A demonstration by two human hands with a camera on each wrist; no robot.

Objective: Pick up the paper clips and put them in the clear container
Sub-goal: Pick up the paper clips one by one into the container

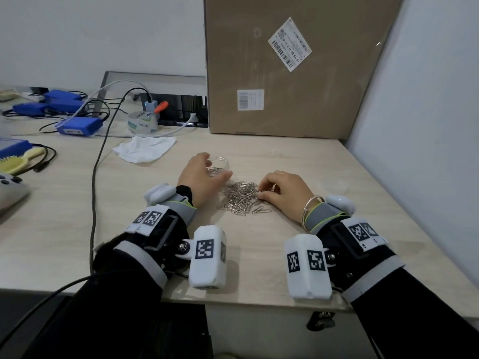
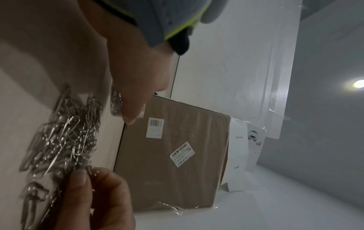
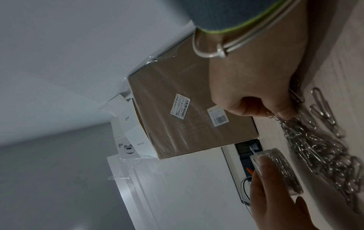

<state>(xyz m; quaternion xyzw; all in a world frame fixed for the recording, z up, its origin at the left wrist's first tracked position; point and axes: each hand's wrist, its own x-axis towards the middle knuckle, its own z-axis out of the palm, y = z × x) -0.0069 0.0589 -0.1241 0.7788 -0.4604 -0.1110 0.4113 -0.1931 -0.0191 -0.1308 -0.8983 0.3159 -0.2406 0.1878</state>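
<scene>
Paper clips point(image 1: 239, 196), silver wire, heaped on tabletop point(image 1: 298, 161); right hand point(image 1: 283, 194) pinching some, left hand point(image 1: 201, 177) cupping clear container point(image 1: 220, 163).

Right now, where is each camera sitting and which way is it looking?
Head: worn on the head, looking down at the desk; shows both forearms, left hand at the clear container, right hand in the paper clips.
Left wrist: on the left wrist, looking along the hand past its thumb at the paper clips and cardboard box.
Right wrist: on the right wrist, showing the right hand and bracelet.
Shared: every view shows the clips and box.
</scene>
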